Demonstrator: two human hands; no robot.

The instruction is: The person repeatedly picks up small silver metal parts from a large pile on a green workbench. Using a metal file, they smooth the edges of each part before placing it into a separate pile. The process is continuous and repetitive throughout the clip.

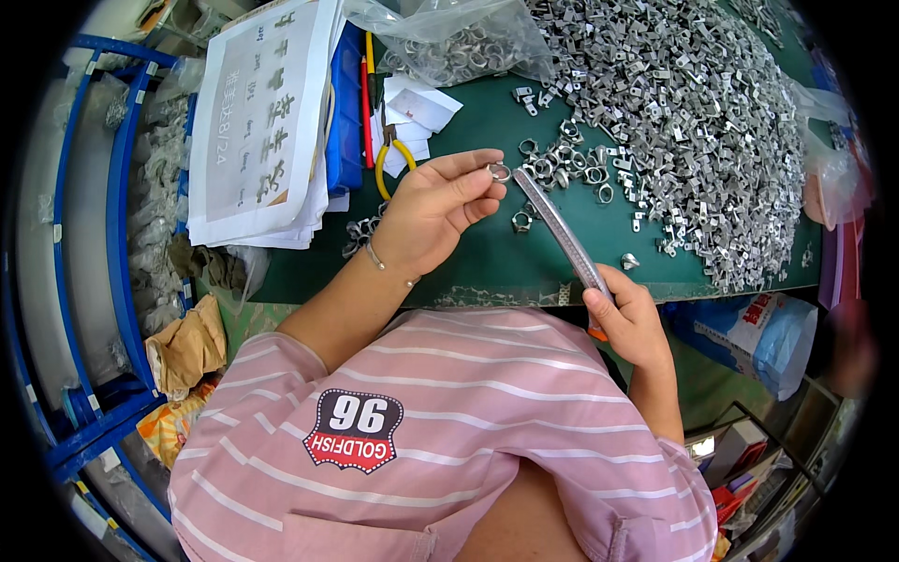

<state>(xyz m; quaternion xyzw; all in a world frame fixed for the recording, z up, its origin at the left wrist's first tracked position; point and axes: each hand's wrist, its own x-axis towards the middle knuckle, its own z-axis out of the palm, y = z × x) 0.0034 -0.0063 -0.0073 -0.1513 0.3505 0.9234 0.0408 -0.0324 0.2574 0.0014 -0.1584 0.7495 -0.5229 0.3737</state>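
Note:
My left hand (433, 208) pinches a small metal ring (499, 172) between thumb and fingers above the green table. Close to the ring is the tip of a long grey file (564, 232) with a rounded end. My right hand (626, 314) grips the file near its orange handle (596, 332), mostly hidden by the fingers. Just beyond the file's tip lies a loose group of metal rings (569, 161). One more ring-shaped part (522, 221) sits beside the shaft. A single small metal piece (629, 261) rests near the table's front edge.
A large heap of small metal clips (693, 122) covers the right of the green table (449, 267). Behind are a clear plastic bag of rings (459, 47), a blue tray (346, 131), yellow-handled pliers (382, 169) and a red pencil (366, 108). Paper sheets (257, 131) lie left, by blue shelving (122, 187).

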